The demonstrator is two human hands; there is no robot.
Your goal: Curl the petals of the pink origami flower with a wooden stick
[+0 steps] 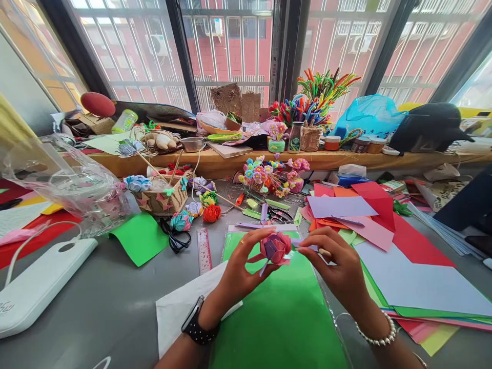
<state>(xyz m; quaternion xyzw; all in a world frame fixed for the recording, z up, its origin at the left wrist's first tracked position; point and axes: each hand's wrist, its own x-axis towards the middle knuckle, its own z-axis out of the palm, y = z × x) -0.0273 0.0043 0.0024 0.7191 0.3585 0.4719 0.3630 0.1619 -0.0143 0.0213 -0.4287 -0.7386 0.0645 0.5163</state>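
Observation:
Between the thumb and fingers of my left hand (240, 264) is a folded paper flower (275, 248), pink outside with a purple centre. Loose paper ends stick out from its sides. On its right, my right hand (338, 261) pinches a light purple paper strip (306, 246) that reaches the flower's edge. Both hands are raised over a green sheet in a clear sleeve (280, 318). A white paper or cloth (180, 302) lies partly under my left forearm.
Stacked coloured paper (426, 277) covers the right side. Further back are scissors (282, 212), a ruler (204, 251), paper balls (211, 213) and a flower bunch (265, 174). At left lie a green sheet (140, 238) and a white power strip (46, 287). A crowded ledge (226, 160) runs below the windows.

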